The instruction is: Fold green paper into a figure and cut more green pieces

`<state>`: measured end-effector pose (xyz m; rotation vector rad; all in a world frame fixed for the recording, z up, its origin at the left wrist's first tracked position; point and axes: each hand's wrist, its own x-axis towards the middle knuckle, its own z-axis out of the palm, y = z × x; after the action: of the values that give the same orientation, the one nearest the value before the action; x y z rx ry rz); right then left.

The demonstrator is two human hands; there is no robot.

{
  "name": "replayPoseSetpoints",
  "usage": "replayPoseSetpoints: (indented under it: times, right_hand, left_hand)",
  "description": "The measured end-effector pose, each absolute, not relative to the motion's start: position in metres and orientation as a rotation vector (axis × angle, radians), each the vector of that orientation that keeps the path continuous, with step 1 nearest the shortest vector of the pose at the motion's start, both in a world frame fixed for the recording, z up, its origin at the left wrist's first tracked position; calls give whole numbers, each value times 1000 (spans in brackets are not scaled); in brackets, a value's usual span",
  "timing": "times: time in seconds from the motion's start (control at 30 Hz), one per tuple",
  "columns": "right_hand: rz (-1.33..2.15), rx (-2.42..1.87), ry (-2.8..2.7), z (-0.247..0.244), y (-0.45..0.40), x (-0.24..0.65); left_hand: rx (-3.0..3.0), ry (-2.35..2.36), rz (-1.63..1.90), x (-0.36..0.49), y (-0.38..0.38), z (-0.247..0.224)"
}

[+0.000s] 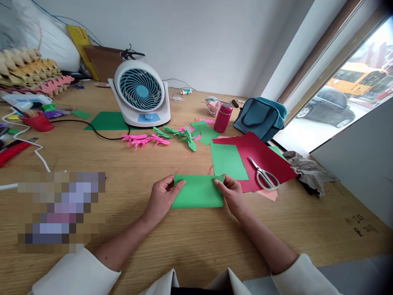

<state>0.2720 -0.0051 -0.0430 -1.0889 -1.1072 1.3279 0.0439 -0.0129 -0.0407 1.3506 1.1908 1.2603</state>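
A bright green sheet of paper [198, 192], which looks folded over, is stretched between my two hands above the table. My left hand [162, 194] pinches its left edge, thumb on top. On the other side my right hand [231, 192] grips the upper right corner the same way, fingers behind the paper. Just beyond my right hand lies a flat light green sheet [229, 162], partly over dark red sheets [260, 155]. Scissors [264, 175] with pale handles rest on the red sheets, blades pointing away to the left.
Behind my hands lie pink folded paper figures [144, 140] and green ones [188, 139]. A white fan [141, 92] stands at the back, with a red bottle [223, 117] and a blue bag [260, 119] to its right. A crumpled cloth [311, 170] sits far right; a blurred patch covers the left.
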Motion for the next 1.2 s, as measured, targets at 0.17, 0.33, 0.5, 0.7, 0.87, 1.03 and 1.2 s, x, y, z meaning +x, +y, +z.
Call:
replayPoseSetpoints:
  times: [0.17,0.33,0.5,0.7,0.87,1.03,1.2]
  right_hand:
    - [1338,-1081,-1113,-45,-5,273]
    - [1293,-1091,-1127,-47,-3,273]
    - [1304,-1074,-1116,-43,-3,271]
    - [1286,-1115,-1129,-35,-5,270]
    - [1282,-1112,-1132,-37,-4,271]
    - [1295,-1097,-1124,-38,-4,271]
    - [1293,-1107,-1111,-38,-4,270]
  left_hand:
    - [1323,1203,1245,44,-12,-42]
    - [1337,1243,1240,44,-12,-41]
    - [1364,1263,1250,43,-12,-41]
    - [1347,1269,1241,43,-12,-41]
    - [1351,1262,1248,44,-12,-41]
    - [1348,1268,1242,44,-13,-42]
    - [1363,1270,1245,44,-12,-40]
